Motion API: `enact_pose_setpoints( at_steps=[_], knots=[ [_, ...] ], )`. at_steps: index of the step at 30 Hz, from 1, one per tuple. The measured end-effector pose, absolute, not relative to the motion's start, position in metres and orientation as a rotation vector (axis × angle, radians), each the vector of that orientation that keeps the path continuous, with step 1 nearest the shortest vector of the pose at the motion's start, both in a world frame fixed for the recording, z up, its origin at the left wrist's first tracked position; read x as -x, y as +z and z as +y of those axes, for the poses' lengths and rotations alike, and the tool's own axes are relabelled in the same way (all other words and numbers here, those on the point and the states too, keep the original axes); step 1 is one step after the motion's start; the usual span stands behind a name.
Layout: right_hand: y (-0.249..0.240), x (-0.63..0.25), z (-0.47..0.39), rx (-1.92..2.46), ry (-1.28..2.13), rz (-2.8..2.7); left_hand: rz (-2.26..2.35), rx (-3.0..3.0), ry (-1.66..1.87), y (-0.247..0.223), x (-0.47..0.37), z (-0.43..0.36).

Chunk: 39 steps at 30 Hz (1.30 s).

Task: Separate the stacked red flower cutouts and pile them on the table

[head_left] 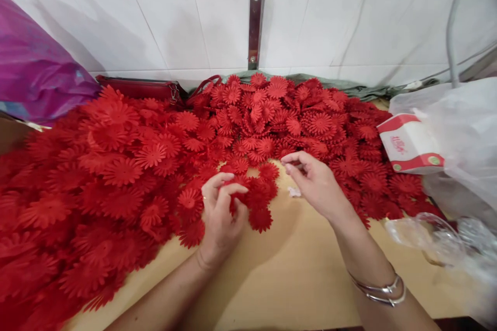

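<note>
Red flower-shaped pieces (122, 170) lie heaped across the desk (303, 274), where the left hand (223, 212) curls loosely beside some and the right hand (310, 181) bends its fingers, any grip I cannot tell, so light touch should prevent creasing.

L hand (220, 214) nr red flwrs (261, 218)

The left forearm (171, 292) slants from the near left to the left hand (223, 212), its fingers loosely curled, while the right forearm (361, 251) comes from the near right, its right hand (314, 181) farther out, thumb and index finger almost meeting.
</note>
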State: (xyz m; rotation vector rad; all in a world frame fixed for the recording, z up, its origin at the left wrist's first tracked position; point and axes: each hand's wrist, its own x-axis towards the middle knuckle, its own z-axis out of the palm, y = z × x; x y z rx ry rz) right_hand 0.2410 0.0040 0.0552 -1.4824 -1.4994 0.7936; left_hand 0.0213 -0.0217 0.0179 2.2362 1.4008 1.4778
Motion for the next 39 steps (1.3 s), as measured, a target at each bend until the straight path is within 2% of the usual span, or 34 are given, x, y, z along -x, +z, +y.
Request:
enact_pose_setpoints(
  at_steps=[4, 7, 10, 15, 19, 23, 29, 32, 39],
  knots=[
    [0.04, -0.227, 0.011, 1.585, 0.571, -1.878, 0.968, -2.517, 1.161, 0.02, -0.031, -0.035],
    [0.028, -0.212, 0.015, 1.567, 0.611, -1.98, 0.661, -2.639, 0.958, 0.014, -0.036, -0.036],
    [0.021, -0.199, 0.018, 1.486, 0.698, -2.022, 0.588, -2.713, 0.88, 0.006, -0.038, -0.033],
    [0.022, -0.191, 0.024, 1.343, 0.808, -2.041, 0.779, -2.811, 0.8, -0.005, -0.038, -0.028],
    [0.034, -0.197, 0.017, 1.317, 0.748, -1.953, 1.049, -2.803, 0.704, -0.006, -0.034, -0.019],
    [0.046, -0.227, -0.003, 1.432, 0.397, -1.861, 1.441, -2.679, 0.613, -0.002, -0.017, -0.001],
    [0.036, -0.293, -0.033, 1.937, -0.221, -1.844, 1.924, -2.382, 0.699, -0.011, 0.016, 0.027],
    [0.024, -0.309, -0.042, 2.084, -0.282, -1.884, 1.994, -2.342, 0.81, -0.012, 0.022, 0.029],
    [0.026, -0.322, -0.041, 2.02, -0.332, -1.724, 1.869, -2.332, 1.11, 0.012, 0.016, 0.014]
  ],
)
